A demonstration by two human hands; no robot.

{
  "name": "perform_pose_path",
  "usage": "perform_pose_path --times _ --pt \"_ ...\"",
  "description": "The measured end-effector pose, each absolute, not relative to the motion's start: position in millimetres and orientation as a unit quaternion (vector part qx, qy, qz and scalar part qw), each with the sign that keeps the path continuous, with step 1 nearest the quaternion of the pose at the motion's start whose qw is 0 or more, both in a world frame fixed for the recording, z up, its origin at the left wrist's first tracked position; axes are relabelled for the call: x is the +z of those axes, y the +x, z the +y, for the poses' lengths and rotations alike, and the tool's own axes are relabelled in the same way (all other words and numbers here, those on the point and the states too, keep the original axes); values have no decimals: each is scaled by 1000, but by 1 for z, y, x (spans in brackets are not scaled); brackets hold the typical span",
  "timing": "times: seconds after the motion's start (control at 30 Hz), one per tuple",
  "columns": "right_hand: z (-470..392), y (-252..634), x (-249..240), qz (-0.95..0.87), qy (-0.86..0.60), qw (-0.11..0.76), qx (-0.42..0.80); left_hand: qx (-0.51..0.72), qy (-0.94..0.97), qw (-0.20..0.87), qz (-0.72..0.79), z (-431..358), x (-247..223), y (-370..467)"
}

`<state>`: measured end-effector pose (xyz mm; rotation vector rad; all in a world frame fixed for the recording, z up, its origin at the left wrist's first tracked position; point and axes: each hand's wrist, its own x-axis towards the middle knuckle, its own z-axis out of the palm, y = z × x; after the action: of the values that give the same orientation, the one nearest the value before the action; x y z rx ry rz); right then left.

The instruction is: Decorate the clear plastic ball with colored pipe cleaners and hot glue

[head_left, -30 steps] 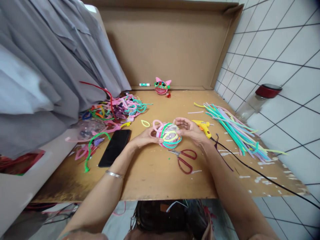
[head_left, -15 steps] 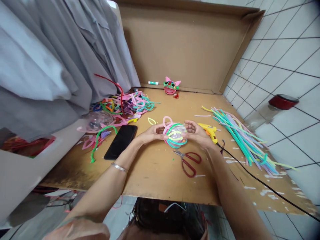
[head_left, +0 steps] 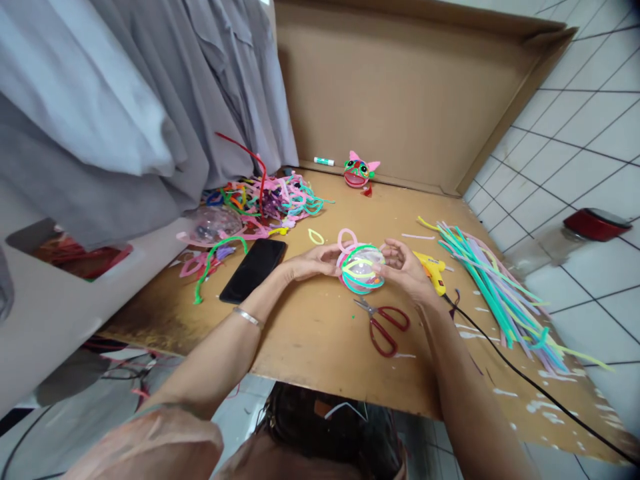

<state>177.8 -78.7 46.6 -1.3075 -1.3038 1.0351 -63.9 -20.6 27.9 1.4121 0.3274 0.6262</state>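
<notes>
The far side of the decorated ball point(head_left: 363, 269) was out of sight, and the fingers of both hands covered parts of its left and right edges. The left hand point(head_left: 318, 261) and the right hand point(head_left: 403, 271) grasped it between them just above the counter point(head_left: 315, 343) or touching it; which of the two could not be told. Several fingertips of the left hand were hidden behind the ball, while the right hand had its thumb against the near side and its other fingers curled up behind. The right hand also blocked one end of the yellow glue gun point(head_left: 438, 275), whose black cord ran out of view at the lower right. The lower left corner of the counter was dark and stained, and the bag point(head_left: 320, 427) below its edge was cut off and too dim to show much detail. A gray cloth point(head_left: 150, 100) hung over the back left and hid part of the tangled heap point(head_left: 274, 200) of fuzzy stems. The ball was clear and round, bordered by green and teal fuzzy stems, with a pale yellow leaf-shaped loop on its front, pink along its left side and a pink loop standing up at the upper left. A small orange spot showed low on its right. Red-handled scissors point(head_left: 386, 328) lay open just in front of it, and a black phone point(head_left: 253, 270) rested near the left forearm.
</notes>
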Motion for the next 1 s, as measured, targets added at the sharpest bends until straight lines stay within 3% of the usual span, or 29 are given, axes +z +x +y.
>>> perform_pose_path --times 0.7,1.0 --pt "-82 175 49 -572 -539 484 385 318 649 668 177 -20 21 -57" --pt "-78 164 39 -554 -565 527 310 364 641 627 252 -23 25 -57"
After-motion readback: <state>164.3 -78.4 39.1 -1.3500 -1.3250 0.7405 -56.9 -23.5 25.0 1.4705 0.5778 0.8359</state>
